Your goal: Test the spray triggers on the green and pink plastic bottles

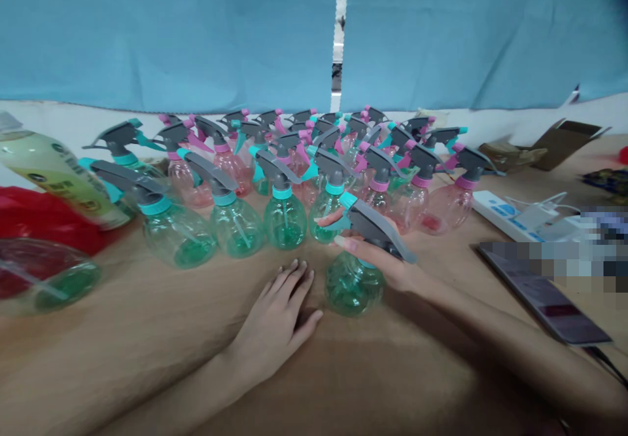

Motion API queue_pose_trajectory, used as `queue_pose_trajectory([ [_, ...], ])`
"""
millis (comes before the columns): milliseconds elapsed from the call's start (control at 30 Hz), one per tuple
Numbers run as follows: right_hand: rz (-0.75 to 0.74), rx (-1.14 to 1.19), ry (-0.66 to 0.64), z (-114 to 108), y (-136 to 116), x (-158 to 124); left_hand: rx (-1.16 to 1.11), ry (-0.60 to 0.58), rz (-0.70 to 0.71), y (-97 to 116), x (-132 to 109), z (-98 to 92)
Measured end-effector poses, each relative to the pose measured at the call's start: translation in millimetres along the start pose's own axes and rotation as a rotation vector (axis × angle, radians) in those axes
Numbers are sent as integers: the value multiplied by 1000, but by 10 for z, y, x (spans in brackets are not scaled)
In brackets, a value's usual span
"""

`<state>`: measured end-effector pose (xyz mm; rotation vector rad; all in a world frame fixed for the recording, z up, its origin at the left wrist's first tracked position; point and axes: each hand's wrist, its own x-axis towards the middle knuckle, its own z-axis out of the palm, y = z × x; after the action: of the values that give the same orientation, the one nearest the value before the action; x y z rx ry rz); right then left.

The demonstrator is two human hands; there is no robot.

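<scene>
My right hand is closed round the neck of a green spray bottle with a grey and teal trigger head, standing on the brown table. Fingertips reach past the trigger on its left side. My left hand lies flat and open on the table just left of that bottle, holding nothing. Behind them stands a crowd of several green spray bottles and pink spray bottles, all upright with grey trigger heads.
A large yellow-green bottle leans over a red bag at the left, with another green bottle in front. At the right lie a white power strip, a dark phone and cardboard. A blue curtain hangs behind.
</scene>
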<state>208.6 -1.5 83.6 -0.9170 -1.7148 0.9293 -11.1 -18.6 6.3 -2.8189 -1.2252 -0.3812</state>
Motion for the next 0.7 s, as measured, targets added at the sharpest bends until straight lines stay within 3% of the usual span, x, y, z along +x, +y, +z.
queue_pose_trajectory([
  [700,-91,-43,56,14,41,60,6,8,-3,3,-12,16],
])
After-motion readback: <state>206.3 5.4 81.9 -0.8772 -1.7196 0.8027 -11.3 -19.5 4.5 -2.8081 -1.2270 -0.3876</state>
